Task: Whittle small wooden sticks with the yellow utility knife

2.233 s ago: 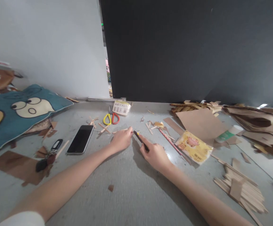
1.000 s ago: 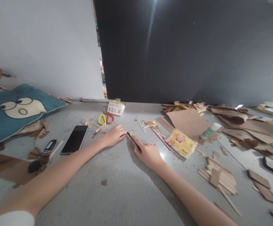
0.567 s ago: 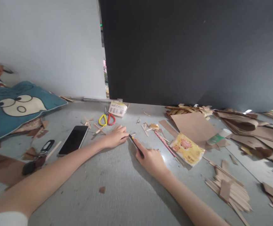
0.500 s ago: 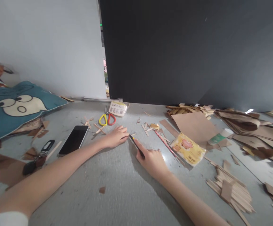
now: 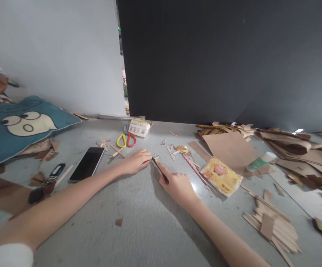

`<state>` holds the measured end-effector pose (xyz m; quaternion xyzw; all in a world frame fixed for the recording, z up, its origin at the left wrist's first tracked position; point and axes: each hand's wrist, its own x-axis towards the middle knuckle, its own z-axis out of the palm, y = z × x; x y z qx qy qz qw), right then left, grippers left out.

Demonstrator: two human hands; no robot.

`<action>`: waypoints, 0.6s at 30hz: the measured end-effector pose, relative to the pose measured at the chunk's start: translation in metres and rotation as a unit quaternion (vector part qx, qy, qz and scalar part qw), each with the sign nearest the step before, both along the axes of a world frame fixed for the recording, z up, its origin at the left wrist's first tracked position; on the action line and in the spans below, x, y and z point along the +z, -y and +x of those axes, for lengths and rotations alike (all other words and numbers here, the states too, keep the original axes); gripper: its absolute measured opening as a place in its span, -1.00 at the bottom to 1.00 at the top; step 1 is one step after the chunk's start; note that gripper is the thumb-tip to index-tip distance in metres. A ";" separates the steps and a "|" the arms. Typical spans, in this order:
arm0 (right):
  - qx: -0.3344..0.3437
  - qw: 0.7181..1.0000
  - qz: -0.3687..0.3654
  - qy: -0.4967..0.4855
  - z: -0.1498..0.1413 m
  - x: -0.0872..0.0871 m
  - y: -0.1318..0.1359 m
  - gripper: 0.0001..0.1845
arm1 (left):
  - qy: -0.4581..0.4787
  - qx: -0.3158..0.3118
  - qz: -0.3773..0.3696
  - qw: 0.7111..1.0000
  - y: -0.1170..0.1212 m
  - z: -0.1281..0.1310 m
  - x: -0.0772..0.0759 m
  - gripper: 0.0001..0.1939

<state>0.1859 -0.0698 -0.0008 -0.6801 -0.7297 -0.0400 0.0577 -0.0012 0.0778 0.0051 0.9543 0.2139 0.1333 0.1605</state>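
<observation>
In the middle of the table, my right hand (image 5: 179, 188) is closed around a slim black utility knife (image 5: 158, 165) with a bit of yellow near its tip. The index finger lies along the knife, which points away to the left. My left hand (image 5: 136, 162) rests low on the table with its fingers together, their tips by the knife's point. From under them pokes the pale end of a thin wooden strip (image 5: 157, 158); the rest is hidden. Just beyond the left hand lie scissors (image 5: 126, 140) with yellow and red handles and crossed wooden strips (image 5: 118, 151).
A phone (image 5: 87, 165) and keys (image 5: 42, 190) lie left, near a blue cushion (image 5: 24, 126). To the right are a yellow tissue pack (image 5: 222, 176), a glue stick (image 5: 261, 161), cardboard (image 5: 226, 148) and piled wooden strips (image 5: 277, 222). A black panel (image 5: 219, 63) stands behind.
The two hands and the knife stay almost in place, with only a tiny shift of the right hand to the left. The view has moved slightly.
</observation>
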 end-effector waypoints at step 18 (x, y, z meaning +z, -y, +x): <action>0.002 0.999 0.037 -0.008 -0.002 -0.015 0.007 -0.41 | 0.008 0.043 0.015 0.999 0.007 0.000 0.002 -0.66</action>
